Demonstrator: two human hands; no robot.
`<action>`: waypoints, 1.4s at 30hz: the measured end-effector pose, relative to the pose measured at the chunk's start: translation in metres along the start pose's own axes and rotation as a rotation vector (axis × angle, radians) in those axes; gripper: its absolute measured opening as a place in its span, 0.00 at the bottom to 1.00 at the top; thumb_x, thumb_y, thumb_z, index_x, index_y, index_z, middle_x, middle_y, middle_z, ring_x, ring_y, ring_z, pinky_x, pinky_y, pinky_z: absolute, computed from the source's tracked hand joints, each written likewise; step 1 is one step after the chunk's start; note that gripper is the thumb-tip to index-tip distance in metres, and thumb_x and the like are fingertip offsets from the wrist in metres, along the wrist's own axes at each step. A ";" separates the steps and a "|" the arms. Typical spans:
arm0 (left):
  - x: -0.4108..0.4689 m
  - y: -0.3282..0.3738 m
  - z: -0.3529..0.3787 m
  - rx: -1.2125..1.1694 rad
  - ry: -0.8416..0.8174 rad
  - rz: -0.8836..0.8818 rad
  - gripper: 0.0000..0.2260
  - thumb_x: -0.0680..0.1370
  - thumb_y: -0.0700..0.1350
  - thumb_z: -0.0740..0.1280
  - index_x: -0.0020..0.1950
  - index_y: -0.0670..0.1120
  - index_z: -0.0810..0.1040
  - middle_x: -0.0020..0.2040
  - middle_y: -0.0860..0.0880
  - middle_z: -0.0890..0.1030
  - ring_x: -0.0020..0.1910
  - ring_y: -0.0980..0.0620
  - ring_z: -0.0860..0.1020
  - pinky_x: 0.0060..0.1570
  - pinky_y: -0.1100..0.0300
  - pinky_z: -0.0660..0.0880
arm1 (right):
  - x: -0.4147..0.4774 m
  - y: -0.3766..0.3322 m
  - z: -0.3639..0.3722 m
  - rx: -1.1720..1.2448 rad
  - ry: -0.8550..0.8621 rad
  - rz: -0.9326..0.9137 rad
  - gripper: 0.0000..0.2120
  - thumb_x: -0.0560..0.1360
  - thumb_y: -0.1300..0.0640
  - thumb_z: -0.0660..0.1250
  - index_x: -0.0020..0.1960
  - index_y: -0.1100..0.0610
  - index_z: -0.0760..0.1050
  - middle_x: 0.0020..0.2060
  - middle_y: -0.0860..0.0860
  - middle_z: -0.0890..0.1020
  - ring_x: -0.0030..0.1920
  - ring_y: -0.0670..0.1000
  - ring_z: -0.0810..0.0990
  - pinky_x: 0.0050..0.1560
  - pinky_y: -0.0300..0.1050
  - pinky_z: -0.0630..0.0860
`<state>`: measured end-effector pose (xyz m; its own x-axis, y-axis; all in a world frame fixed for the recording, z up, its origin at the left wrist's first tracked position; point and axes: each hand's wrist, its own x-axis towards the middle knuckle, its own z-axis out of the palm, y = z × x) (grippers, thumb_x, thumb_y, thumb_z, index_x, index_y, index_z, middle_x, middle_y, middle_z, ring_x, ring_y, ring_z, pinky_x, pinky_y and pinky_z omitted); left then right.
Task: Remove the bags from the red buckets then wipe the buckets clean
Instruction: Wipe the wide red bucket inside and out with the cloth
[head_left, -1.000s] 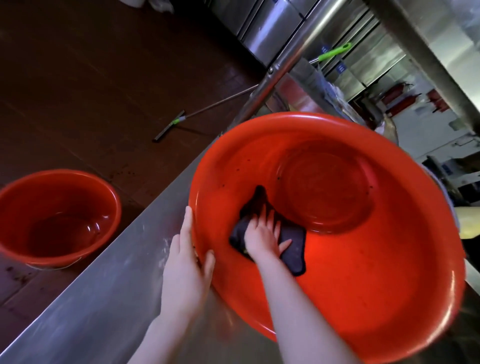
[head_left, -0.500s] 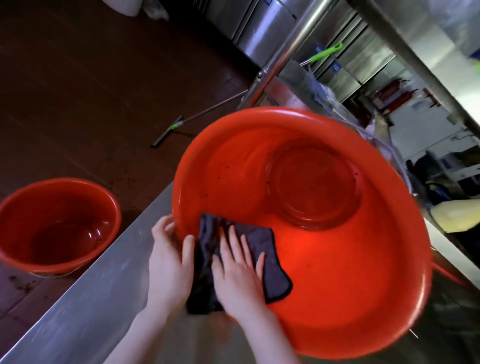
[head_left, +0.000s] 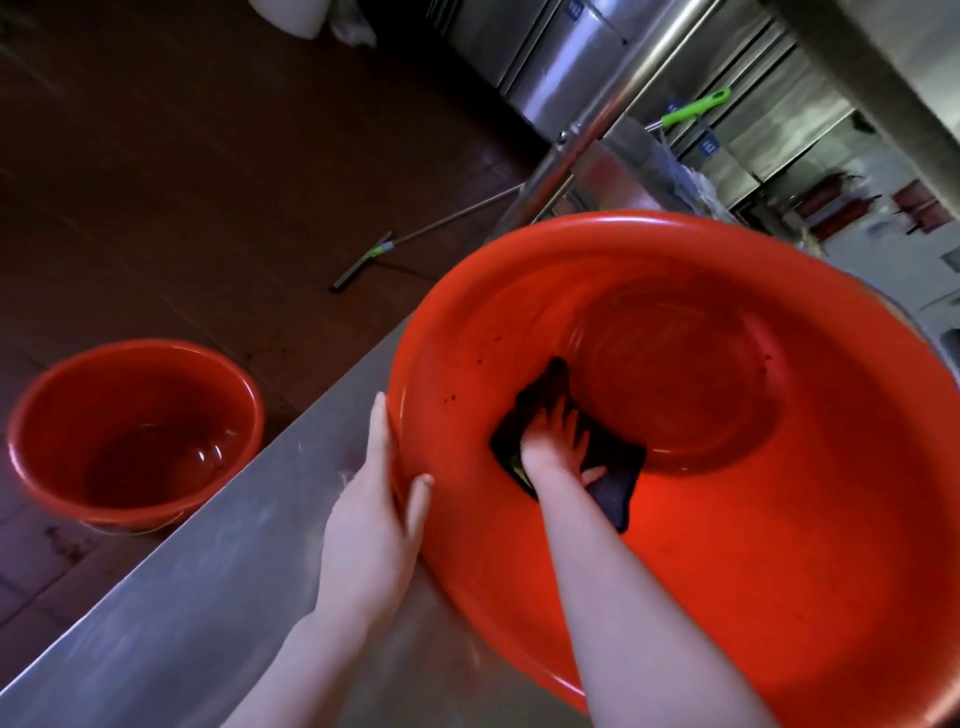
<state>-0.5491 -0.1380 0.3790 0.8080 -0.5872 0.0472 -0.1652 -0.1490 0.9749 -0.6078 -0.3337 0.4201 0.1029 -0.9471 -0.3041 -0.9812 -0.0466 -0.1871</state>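
Main worry, I'd say: the big red bucket (head_left: 779, 519) sits tipped on the counter (head_left: 208, 571) right by its edge. Shove the dark cloth (head_left: 613, 488) too hard and it could skid off if the rim grip slips. Left hand (head_left: 374, 514) clamps the rim, thumb inside; right hand (head_left: 553, 441) lies flat, fingers spread, on the cloth. The mouth faces the person, and it's round, so the only axis runs base-to-mouth.
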 end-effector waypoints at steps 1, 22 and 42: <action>0.000 -0.001 0.002 0.029 -0.005 0.011 0.40 0.78 0.51 0.66 0.76 0.67 0.39 0.54 0.50 0.81 0.48 0.45 0.81 0.46 0.51 0.76 | 0.001 -0.008 0.001 -0.003 0.011 -0.021 0.26 0.83 0.45 0.41 0.79 0.47 0.43 0.79 0.47 0.46 0.78 0.52 0.44 0.74 0.65 0.40; 0.010 0.032 0.000 0.041 -0.052 0.132 0.42 0.75 0.40 0.70 0.77 0.67 0.49 0.46 0.55 0.70 0.40 0.50 0.77 0.44 0.48 0.79 | -0.109 0.100 0.009 -0.475 0.104 -0.242 0.27 0.81 0.39 0.44 0.77 0.38 0.38 0.78 0.40 0.41 0.78 0.43 0.44 0.75 0.61 0.47; -0.031 0.022 0.020 -0.136 -0.082 -0.194 0.41 0.77 0.37 0.67 0.75 0.69 0.47 0.45 0.51 0.80 0.40 0.54 0.79 0.44 0.64 0.74 | -0.097 0.040 0.025 -0.176 0.040 -0.322 0.28 0.82 0.46 0.49 0.78 0.42 0.43 0.79 0.43 0.43 0.78 0.47 0.44 0.73 0.69 0.43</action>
<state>-0.5885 -0.1391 0.3943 0.7680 -0.6212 -0.1562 0.0705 -0.1604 0.9845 -0.6527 -0.2357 0.4193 0.4083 -0.8864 -0.2182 -0.9129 -0.3951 -0.1030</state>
